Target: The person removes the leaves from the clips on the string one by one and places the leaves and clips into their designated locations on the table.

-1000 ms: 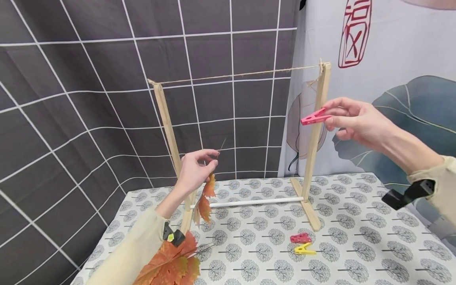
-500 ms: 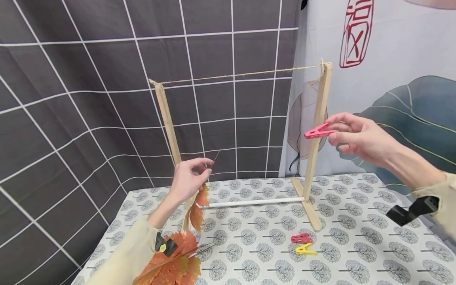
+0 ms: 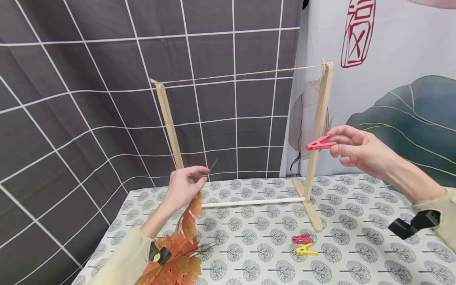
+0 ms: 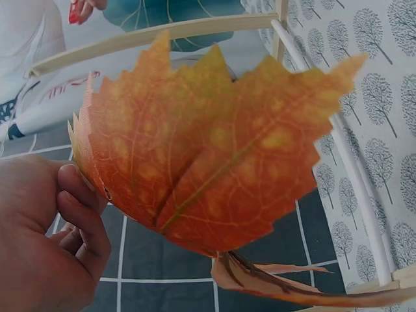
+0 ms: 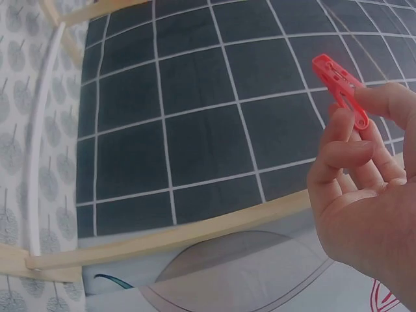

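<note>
My left hand (image 3: 185,186) pinches an orange maple leaf (image 4: 214,143) near its stem. The thin stem sticks up past the fingertips, and the leaf hangs below the hand, just left of the frame. In the left wrist view it fills the middle with toothed red, orange and yellow edges. Off to the right, my right hand (image 3: 360,148) holds a pink clothespin (image 3: 320,143) by its handle ends between thumb and fingers, near the right post. The right wrist view shows that clothespin (image 5: 339,91) tilted at the fingertips.
A wooden frame with a right post (image 3: 318,126), left post (image 3: 169,122), twine (image 3: 242,74) across the top and a white rod (image 3: 253,202) low down stands on the tree-print tablecloth (image 3: 249,237). Another pink clothespin (image 3: 302,238), a yellow clothespin (image 3: 306,249) and more orange leaves (image 3: 171,265) lie in front.
Both hands have come down, the left one also moving left with its leaf. My right hand has lowered the pink clothespin along the right post. Both grips stay the same.
</note>
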`<state>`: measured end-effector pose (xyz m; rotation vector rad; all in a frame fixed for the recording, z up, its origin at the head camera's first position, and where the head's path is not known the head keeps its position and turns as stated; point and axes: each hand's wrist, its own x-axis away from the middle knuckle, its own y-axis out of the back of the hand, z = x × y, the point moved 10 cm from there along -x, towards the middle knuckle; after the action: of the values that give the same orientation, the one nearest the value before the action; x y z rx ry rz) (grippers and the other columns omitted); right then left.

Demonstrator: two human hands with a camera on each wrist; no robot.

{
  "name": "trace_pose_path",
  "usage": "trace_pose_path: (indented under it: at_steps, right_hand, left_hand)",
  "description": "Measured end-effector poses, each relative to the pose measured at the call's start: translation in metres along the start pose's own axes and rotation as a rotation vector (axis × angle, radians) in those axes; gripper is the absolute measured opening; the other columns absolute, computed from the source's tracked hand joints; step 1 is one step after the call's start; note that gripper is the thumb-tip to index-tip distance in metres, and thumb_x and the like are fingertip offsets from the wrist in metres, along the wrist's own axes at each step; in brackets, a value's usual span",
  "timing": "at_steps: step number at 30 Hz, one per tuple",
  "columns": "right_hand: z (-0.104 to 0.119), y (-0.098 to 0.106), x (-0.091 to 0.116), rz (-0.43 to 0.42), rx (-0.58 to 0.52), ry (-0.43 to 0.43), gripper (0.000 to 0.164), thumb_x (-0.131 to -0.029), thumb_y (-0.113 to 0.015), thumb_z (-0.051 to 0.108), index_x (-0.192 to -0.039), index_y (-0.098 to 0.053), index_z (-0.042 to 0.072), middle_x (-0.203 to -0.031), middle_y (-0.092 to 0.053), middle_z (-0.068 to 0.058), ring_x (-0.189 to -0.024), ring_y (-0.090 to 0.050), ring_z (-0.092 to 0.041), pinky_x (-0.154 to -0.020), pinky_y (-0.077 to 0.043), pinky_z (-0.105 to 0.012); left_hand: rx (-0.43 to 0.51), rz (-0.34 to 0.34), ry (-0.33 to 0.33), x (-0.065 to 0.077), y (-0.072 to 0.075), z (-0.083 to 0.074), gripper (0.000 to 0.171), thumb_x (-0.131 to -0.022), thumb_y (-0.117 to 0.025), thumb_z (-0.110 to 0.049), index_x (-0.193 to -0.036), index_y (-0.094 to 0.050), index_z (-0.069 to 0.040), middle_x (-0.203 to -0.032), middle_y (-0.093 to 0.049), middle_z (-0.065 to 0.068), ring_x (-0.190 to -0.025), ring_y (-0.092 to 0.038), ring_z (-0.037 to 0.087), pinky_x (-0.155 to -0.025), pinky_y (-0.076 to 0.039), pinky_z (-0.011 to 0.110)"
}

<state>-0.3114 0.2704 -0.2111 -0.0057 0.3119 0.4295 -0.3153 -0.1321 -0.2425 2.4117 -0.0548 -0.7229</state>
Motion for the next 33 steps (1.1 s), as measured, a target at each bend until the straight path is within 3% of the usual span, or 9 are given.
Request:
trace_pose_path:
  at_steps: [7, 11, 17, 24, 33]
  right_hand:
    - [-0.011, 0.002, 0.008, -0.029, 0.035, -0.04, 0.036, -0.099, -0.051, -0.008, -0.124, -0.061, 0.016, -0.116, -0.07, -0.002, -0.089, -0.058, -0.013, -0.065, -0.05, -0.028]
    - [-0.016, 0.002, 0.011, -0.028, 0.039, -0.051, 0.035, -0.099, -0.051, -0.008, -0.124, -0.059, 0.015, -0.112, -0.071, -0.004, -0.086, -0.059, -0.014, -0.066, -0.049, -0.03]
    - [-0.024, -0.003, 0.015, -0.002, 0.006, -0.048, 0.036, -0.098, -0.05, -0.011, -0.124, -0.058, 0.013, -0.116, -0.07, -0.004, -0.082, -0.058, -0.013, -0.06, -0.048, -0.025]
    - [-0.033, -0.003, 0.021, -0.024, 0.055, -0.068, 0.036, -0.097, -0.054, -0.009, -0.122, -0.06, 0.016, -0.114, -0.07, -0.003, -0.083, -0.056, -0.015, -0.059, -0.046, -0.027]
    - [-0.046, -0.007, 0.029, 0.012, 0.041, -0.068, 0.038, -0.098, -0.052, -0.01, -0.123, -0.059, 0.016, -0.116, -0.071, -0.004, -0.081, -0.058, -0.013, -0.059, -0.047, -0.026]
  left_hand:
    - [-0.04, -0.004, -0.034, 0.008, 0.003, 0.003, 0.024, -0.083, -0.071, 0.002, -0.105, -0.076, -0.007, -0.081, -0.071, 0.005, -0.041, -0.056, 0.008, -0.037, -0.041, 0.024]
    - [-0.086, -0.015, -0.054, 0.012, 0.005, 0.005, 0.024, -0.082, -0.072, 0.003, -0.103, -0.077, -0.009, -0.078, -0.07, 0.001, -0.039, -0.051, 0.004, -0.037, -0.037, 0.023]
    - [-0.111, -0.025, -0.08, 0.018, 0.006, 0.008, 0.025, -0.082, -0.071, 0.003, -0.102, -0.078, -0.01, -0.076, -0.069, -0.001, -0.04, -0.045, 0.001, -0.037, -0.032, 0.021]
    - [-0.124, -0.007, -0.044, 0.024, 0.006, 0.016, 0.025, -0.08, -0.073, 0.004, -0.101, -0.078, -0.01, -0.072, -0.069, -0.002, -0.042, -0.051, 0.003, -0.037, -0.036, 0.022]
    - [-0.139, 0.03, -0.015, 0.03, 0.005, 0.02, 0.026, -0.081, -0.072, 0.004, -0.102, -0.078, -0.01, -0.074, -0.069, 0.0, -0.047, -0.056, 0.006, -0.037, -0.04, 0.024]
